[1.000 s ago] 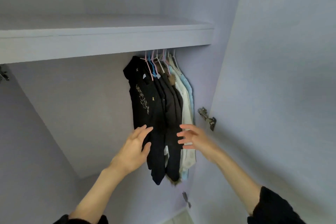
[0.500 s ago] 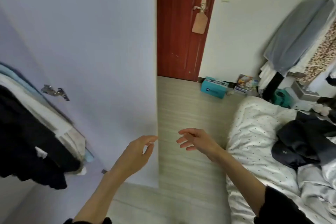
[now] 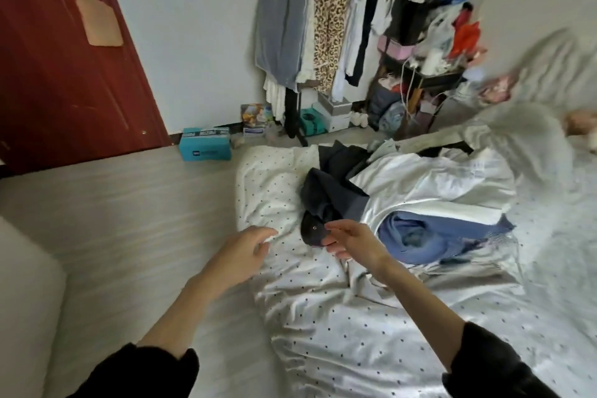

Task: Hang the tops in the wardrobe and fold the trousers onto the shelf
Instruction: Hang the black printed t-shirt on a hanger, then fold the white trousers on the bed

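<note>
Dark garment point(image 3: 326, 200) lies on bed point(image 3: 323, 333), in clothes pile. Right hand point(image 3: 352, 242) loose, empty, touching its near end. Left hand point(image 3: 242, 252) spread, empty, just beside. Soft, floppy, probably light; best grabbed at near end.

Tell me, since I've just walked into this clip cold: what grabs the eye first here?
Two bare hands reach over a dotted bed sheet: the left hand hovers open, the right hand sits at the edge of a dark garment. Behind it lies a heap of white clothes and a blue garment. Further back, a crowded clothes rack stands against the wall, right of a red door.
</note>
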Demonstrator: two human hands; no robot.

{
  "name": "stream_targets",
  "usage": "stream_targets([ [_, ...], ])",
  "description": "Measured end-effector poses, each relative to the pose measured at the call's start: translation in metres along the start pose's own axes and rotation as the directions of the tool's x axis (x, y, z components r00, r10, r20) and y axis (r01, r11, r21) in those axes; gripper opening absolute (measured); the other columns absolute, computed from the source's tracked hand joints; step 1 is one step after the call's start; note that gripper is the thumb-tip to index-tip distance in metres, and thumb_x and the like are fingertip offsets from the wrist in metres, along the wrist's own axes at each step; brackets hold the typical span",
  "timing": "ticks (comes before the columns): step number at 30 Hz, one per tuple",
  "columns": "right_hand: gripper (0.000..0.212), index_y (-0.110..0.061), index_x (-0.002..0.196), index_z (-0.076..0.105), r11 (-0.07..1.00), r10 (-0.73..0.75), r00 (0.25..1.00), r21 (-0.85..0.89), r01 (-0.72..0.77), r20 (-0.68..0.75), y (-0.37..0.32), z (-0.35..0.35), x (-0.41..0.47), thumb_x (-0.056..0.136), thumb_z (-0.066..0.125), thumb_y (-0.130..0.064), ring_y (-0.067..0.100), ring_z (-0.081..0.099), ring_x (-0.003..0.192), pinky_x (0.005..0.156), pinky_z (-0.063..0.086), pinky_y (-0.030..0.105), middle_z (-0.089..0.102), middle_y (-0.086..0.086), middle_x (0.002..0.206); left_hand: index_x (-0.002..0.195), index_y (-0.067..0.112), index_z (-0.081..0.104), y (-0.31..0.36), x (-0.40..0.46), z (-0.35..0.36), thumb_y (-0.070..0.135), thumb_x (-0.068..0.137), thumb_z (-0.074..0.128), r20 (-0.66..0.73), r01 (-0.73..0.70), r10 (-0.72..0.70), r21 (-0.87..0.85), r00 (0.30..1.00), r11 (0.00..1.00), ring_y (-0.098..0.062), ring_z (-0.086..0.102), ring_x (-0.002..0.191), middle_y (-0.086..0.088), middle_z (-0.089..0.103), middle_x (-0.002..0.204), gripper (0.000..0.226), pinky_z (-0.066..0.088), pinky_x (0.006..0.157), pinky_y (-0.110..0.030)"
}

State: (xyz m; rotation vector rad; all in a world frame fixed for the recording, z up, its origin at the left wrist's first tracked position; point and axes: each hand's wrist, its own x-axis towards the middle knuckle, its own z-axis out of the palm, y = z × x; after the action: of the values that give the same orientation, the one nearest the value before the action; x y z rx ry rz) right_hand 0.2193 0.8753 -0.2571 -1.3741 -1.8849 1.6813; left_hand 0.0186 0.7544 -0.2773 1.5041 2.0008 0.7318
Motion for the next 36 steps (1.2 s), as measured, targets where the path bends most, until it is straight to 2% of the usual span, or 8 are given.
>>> stream_targets([
  [7, 0.028, 0.006, 0.119, 0.058, 0.990, 0.111, 0.965, -0.059, -0.128, -0.239, 0.039, -0.104, 0.053, 0.096, 0.043, 0.000, 0.012, 0.062, 0.073, 0.064, 0.045, 0.020, 0.068, 0.001, 0.076, 0.129, 0.017, 0.055, 0.050, 0.116, 0.070, 0.015, 0.097, 0.045, 0.197, -0.120, 0.113, 0.027, 0.974, 0.992, -0.009, 0.051, 0.118, 0.004, 0.054, 0.130, 0.033, 0.036, 0.094, -0.014],
  [11, 0.028, -0.005, 0.120, 0.060, 0.960, 0.161, 0.898, -0.148, -0.240, -0.409, 0.055, -0.160, 0.097, 0.096, 0.048, -0.013, 0.027, 0.058, 0.110, 0.081, 0.040, 0.025, 0.063, 0.013, 0.119, 0.128, 0.014, 0.056, 0.070, 0.194, 0.102, 0.011, 0.096, 0.047, 0.248, -0.225, 0.210, 0.033, 0.946, 0.974, -0.010, 0.048, 0.118, 0.002, 0.054, 0.129, 0.034, 0.030, 0.094, -0.010],
  [20, 0.042, -0.007, 0.134, 0.048, 0.876, 0.288, 0.703, -0.119, -0.468, -0.650, 0.094, -0.263, 0.199, 0.096, 0.050, -0.026, 0.028, 0.051, 0.122, 0.099, 0.039, 0.032, 0.053, 0.012, 0.135, 0.137, 0.006, 0.043, 0.105, 0.378, 0.171, 0.011, 0.096, 0.048, 0.366, -0.330, 0.293, 0.040, 0.883, 0.943, -0.017, 0.038, 0.131, -0.006, 0.043, 0.140, 0.042, 0.024, 0.103, -0.016],
  [26, 0.080, 0.001, 0.147, 0.012, 0.819, 0.411, 0.574, 0.010, -0.574, -0.709, 0.125, -0.315, 0.262, 0.093, 0.051, -0.043, 0.034, 0.025, 0.138, 0.113, 0.022, 0.040, 0.023, 0.019, 0.151, 0.091, 0.009, 0.045, 0.124, 0.478, 0.211, 0.015, 0.096, 0.044, 0.446, -0.349, 0.255, 0.141, 0.858, 0.926, -0.023, 0.048, 0.087, -0.008, 0.046, 0.096, 0.008, 0.038, 0.075, -0.035],
  [29, 0.075, 0.002, 0.142, 0.025, 0.802, 0.489, 0.472, 0.165, -0.573, -0.734, 0.138, -0.333, 0.282, 0.089, 0.059, -0.039, 0.034, 0.037, 0.131, 0.106, 0.032, 0.039, 0.037, 0.020, 0.141, 0.109, 0.000, 0.051, 0.133, 0.506, 0.227, 0.015, 0.094, 0.050, 0.436, -0.309, 0.223, 0.135, 0.872, 0.941, -0.031, 0.052, 0.105, -0.013, 0.052, 0.110, 0.022, 0.041, 0.087, -0.038],
  [31, 0.043, 0.001, 0.120, 0.050, 0.789, 0.471, 0.387, 0.182, -0.587, -0.792, 0.143, -0.341, 0.283, 0.087, 0.061, -0.024, 0.034, 0.052, 0.116, 0.087, 0.044, 0.034, 0.058, 0.017, 0.110, 0.088, 0.002, 0.055, 0.136, 0.510, 0.236, 0.012, 0.090, 0.054, 0.391, -0.223, 0.163, 0.113, 0.906, 0.968, -0.029, 0.055, 0.085, -0.010, 0.055, 0.088, 0.010, 0.040, 0.070, -0.036],
  [33, 0.008, -0.005, 0.084, 0.062, 0.804, 0.436, 0.345, 0.188, -0.564, -0.831, 0.142, -0.344, 0.278, 0.084, 0.057, -0.011, 0.030, 0.060, 0.090, 0.063, 0.041, 0.025, 0.056, 0.005, 0.072, 0.058, 0.011, 0.035, 0.137, 0.506, 0.240, 0.008, 0.087, 0.055, 0.332, -0.168, 0.136, 0.071, 0.933, 0.983, -0.019, 0.037, 0.054, -0.003, 0.034, 0.057, 0.036, 0.024, 0.054, -0.032],
  [36, 0.015, -0.008, 0.096, 0.066, 0.872, 0.417, 0.306, 0.282, -0.400, -0.856, 0.130, -0.347, 0.259, 0.084, 0.056, -0.011, 0.022, 0.054, 0.079, 0.065, 0.044, 0.027, 0.058, 0.001, 0.076, 0.057, 0.010, 0.027, 0.149, 0.496, 0.232, 0.009, 0.090, 0.057, 0.279, -0.229, 0.238, -0.065, 0.930, 0.971, -0.015, 0.023, 0.051, -0.002, 0.025, 0.054, 0.045, 0.017, 0.054, -0.032],
])
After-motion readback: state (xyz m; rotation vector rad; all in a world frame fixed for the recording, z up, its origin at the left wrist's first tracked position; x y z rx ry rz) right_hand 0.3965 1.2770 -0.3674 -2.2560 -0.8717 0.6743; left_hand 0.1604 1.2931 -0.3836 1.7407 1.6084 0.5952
